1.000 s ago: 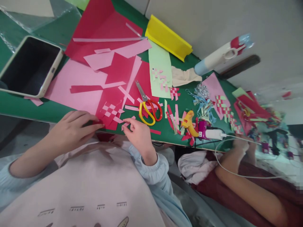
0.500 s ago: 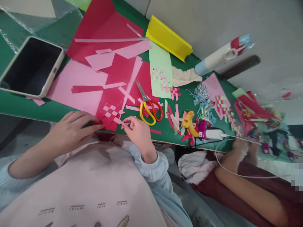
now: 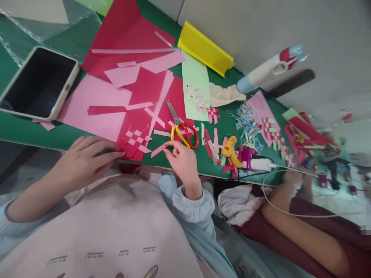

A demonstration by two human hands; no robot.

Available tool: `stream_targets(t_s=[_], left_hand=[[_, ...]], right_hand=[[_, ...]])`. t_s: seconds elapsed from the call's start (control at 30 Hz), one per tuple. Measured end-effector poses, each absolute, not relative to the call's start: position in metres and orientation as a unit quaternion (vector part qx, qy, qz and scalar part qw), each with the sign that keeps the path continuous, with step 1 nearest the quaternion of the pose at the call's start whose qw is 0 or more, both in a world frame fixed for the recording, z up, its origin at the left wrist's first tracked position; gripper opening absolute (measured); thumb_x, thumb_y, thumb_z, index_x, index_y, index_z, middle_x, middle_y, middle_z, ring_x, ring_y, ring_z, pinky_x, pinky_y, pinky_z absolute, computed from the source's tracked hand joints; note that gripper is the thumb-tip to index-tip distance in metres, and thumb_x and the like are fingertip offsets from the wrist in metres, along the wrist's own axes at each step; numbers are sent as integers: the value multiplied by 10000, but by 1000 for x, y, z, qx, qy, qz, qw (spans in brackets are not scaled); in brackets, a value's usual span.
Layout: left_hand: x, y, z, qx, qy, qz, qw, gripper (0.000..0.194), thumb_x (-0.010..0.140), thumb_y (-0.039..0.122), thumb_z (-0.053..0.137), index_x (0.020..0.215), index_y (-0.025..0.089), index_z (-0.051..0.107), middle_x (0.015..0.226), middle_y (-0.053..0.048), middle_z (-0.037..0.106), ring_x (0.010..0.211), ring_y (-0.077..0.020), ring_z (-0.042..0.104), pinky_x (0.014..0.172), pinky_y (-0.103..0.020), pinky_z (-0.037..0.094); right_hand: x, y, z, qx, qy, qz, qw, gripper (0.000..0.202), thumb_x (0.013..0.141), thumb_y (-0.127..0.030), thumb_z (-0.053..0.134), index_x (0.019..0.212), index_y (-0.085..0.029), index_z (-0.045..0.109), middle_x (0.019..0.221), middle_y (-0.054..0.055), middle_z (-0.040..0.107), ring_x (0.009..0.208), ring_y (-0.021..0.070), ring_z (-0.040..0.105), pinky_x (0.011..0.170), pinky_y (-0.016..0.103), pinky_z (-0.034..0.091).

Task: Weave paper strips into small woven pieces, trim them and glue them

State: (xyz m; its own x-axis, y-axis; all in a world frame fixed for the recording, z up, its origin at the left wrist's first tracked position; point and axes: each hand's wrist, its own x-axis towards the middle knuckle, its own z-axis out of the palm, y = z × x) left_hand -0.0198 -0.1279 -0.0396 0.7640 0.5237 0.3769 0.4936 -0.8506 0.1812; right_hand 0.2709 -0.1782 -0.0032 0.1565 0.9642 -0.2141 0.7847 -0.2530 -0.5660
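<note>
The right hand [image 3: 184,162] pinched a pink strip [image 3: 157,150] between nearly closed fingers, leaving its far end free. The left hand [image 3: 84,158], fingers loosely extended, gripped nothing visible, presumably steadying the red paper [image 3: 123,142].

**Two bare hands, left spread low, right pinched**

We log our left forearm [image 3: 36,197] slanting in from the lower left, bare beyond the cuff [image 3: 10,216]. Left hand [image 3: 87,158]: back upward, fingers reaching toward our right side, gently bent and lying near one another, tips low. Our left wrist [image 3: 59,177] runs nearly in line with the forearm.

Right hand [image 3: 183,161]: smaller reach, fingers curled, thumb and forefinger drawn together at the tips, pointing toward our left. Right wrist [image 3: 193,188] rises from a gathered sleeve [image 3: 194,206]. Our hands sit apart.
</note>
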Motion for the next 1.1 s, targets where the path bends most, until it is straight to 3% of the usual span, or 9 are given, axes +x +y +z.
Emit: stream_targets(t_s=[0.23,0.47,0.93,1.1], left_hand=[[-20,-127,-38,937,275,212,41,242,926,151,553,1083,245,712,1032,-64,739,956,-256,617,802,-409,489],[-20,-128,-38,935,279,216,44,241,926,155,548,1061,248,725,1013,-68,739,952,-255,625,798,-402,498],[-22,-131,-36,915,328,227,62,224,882,181,568,976,293,737,958,-38,733,912,-245,639,831,-400,498],[-22,-132,-37,920,316,223,64,202,878,187,585,994,255,736,955,-60,736,903,-252,637,825,-409,502]], right_hand=[[266,-178,-5,-722,-616,284,138,291,894,-272,661,1174,-245,733,670,-45,600,577,117,492,573,253,327],[267,-177,-4,-737,-607,273,117,320,893,-315,678,1203,-240,707,695,-31,649,620,140,570,605,258,369],[270,-178,-6,-775,-589,204,107,139,903,-351,667,958,-231,710,710,-8,674,640,162,611,574,269,330],[267,-176,-7,-785,-582,190,99,133,917,-354,658,901,-228,697,698,-1,668,640,159,608,565,269,302]])
